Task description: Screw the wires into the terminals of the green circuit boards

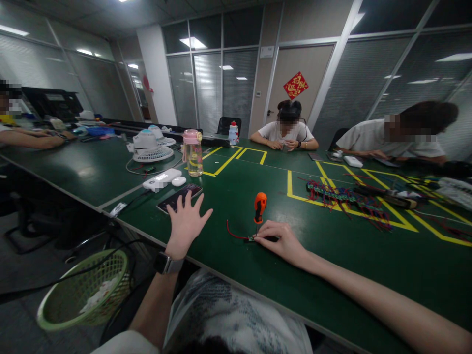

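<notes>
My left hand hovers palm down with its fingers spread, holding nothing. Just beyond it lies a dark smartphone, partly covered by the fingers. The fingertips of my right hand are pinched at a small green circuit board on the table. A thin red wire curves from the board to the left. Upright beside those fingertips stands a screwdriver with an orange and black handle. Its tip is at the board, and whether my fingers also touch the shaft I cannot tell.
On the green table stand a pink-lidded bottle and white fans, near a white power bank. Wired circuit boards lie at right. A green basket is on the floor. Several people sit around the table.
</notes>
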`<state>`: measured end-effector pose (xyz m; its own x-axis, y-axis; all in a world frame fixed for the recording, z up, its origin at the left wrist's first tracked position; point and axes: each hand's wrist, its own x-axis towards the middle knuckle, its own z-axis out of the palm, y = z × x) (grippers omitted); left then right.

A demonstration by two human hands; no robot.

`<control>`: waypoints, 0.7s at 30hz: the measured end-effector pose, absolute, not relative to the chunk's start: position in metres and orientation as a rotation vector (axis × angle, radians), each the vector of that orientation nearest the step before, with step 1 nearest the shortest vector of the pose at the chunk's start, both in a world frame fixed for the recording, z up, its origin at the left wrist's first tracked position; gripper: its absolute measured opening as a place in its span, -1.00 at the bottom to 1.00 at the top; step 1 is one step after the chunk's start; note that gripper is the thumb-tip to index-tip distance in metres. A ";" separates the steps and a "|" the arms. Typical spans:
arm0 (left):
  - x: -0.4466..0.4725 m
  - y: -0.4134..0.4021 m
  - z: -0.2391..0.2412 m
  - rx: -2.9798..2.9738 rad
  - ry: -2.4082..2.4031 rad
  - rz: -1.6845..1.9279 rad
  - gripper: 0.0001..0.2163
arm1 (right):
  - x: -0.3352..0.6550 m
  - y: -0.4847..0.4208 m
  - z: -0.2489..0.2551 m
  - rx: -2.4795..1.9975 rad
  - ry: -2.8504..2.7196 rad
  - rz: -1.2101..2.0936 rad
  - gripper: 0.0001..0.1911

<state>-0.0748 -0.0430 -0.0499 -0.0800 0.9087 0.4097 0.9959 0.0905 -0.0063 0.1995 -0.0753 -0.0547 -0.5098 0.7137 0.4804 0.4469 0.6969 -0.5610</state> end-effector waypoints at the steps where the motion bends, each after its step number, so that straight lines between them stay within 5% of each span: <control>1: -0.075 -0.043 -0.050 -1.886 -2.060 -0.403 -0.45 | 0.200 -0.075 -0.055 -0.882 -2.189 0.483 -0.80; 21: -0.079 -0.040 -0.057 -1.886 -2.020 -0.428 -0.44 | 0.199 -0.075 -0.054 -0.875 -2.190 0.485 -0.83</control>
